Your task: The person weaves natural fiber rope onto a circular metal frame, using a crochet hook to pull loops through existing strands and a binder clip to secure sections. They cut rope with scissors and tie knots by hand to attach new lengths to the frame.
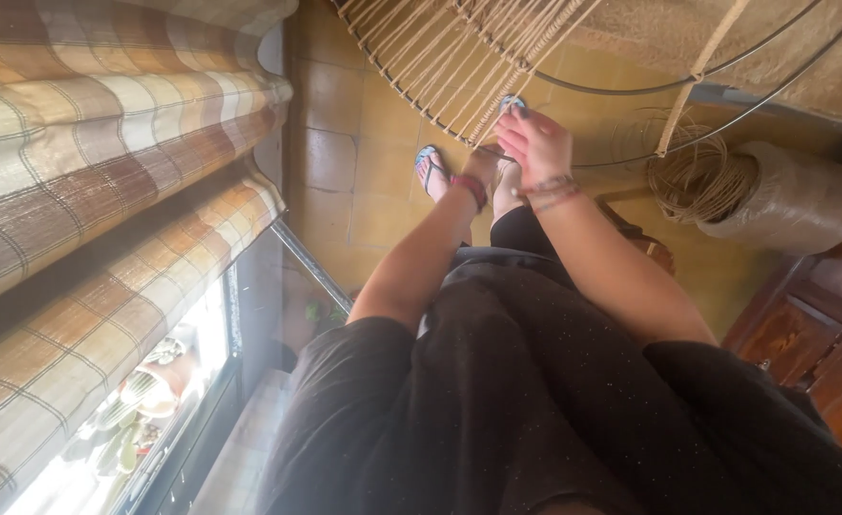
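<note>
1. A wire hoop frame (631, 91) strung with taut rows of natural cord (459, 72) is seen at the top of the view, above the tiled floor (364, 162), with its strung lower edge just in front of both hands.
2. The right hand (533, 143) is held against the lower ends of the cords, its fingers (512, 129) lying close together and extended toward the strands; whether a strand is pinched cannot be told.
3. Beaded bracelets (550, 191) are worn on the right wrist.
4. The left hand (483, 164) is placed just beside the right one, under the frame's edge; it is largely hidden, so its grip cannot be told. A red band (471, 189) is worn on its wrist.
5. Feet in blue flip-flops (428, 162) are seen on the floor beneath the hands, and dark clothing (535, 410) fills the lower part of the view.
6. A loose coil of cord (693, 176) is seen to the right, touching a large wrapped roll (793, 200) lying near a wooden cabinet (812, 334).
7. Checked roman blinds (106, 191) are hung over a bright window (144, 420) on the left.
</note>
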